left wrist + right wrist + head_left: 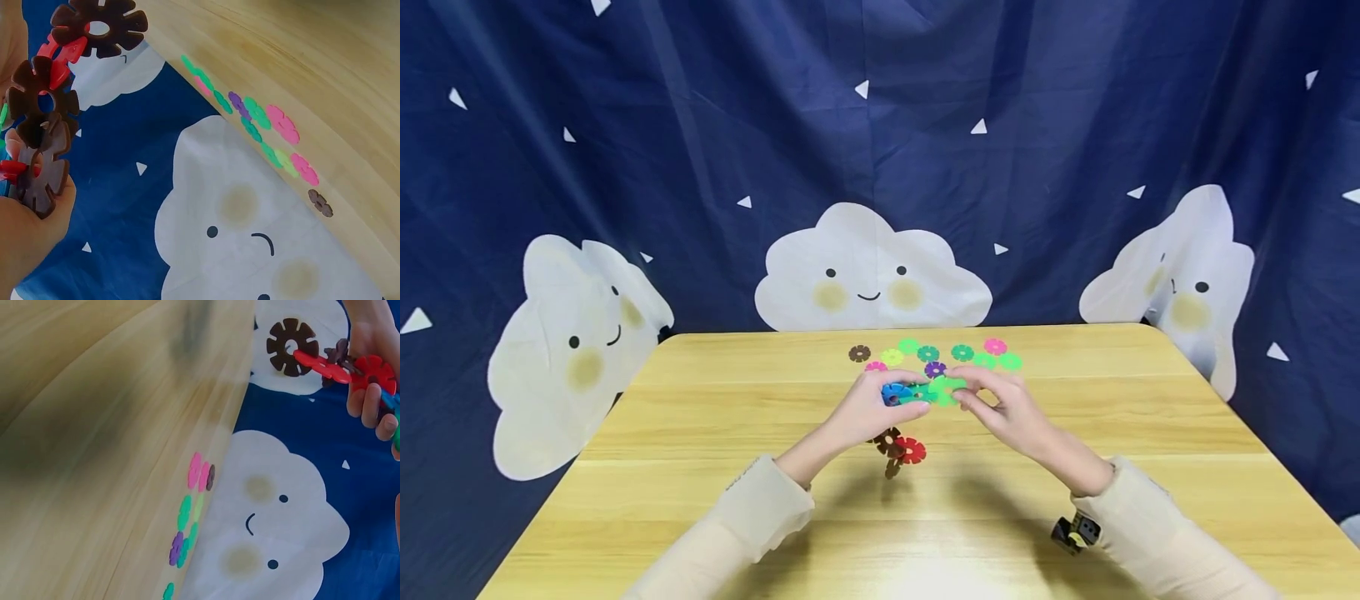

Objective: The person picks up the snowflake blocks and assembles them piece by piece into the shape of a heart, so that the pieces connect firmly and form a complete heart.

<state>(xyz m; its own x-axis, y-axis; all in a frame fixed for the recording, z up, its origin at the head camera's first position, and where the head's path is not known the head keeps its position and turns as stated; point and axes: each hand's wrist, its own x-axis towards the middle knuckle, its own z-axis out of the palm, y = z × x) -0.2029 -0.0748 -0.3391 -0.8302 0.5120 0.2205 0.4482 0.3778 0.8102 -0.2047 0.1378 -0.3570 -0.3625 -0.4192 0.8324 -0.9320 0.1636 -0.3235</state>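
above the middle of the table (700,500), both hands meet at a chain (322,367) of slotted discs. left hand (859,410): fingers and thumb curled round the chain, gripping it about the blue disc (891,389). right hand (1018,421): thumb and fingertips pinch the lime disc (943,388) at its right edge; its other side meets the chain. whether the slots there are fully seated, cannot tell. below the left hand hangs the chain's tail, among it a brown disc (882,439) and a red disc (917,451). loose ones lie beyond the hands, the purple disc (930,368) nearest the joint, the yellow disc (887,357) farther back. step in hand, by my reading: fitting lime to chain. best to set slot against slot with the two faces crossed, then press straight along the cut, no twisting. left grip should brace close to the joint, so the push does not travel down and loosen other links. right pinch well placed opposite the joint, leaving the slot free. tail may swing and lever; steady it. a light tug afterwards would test the fit.
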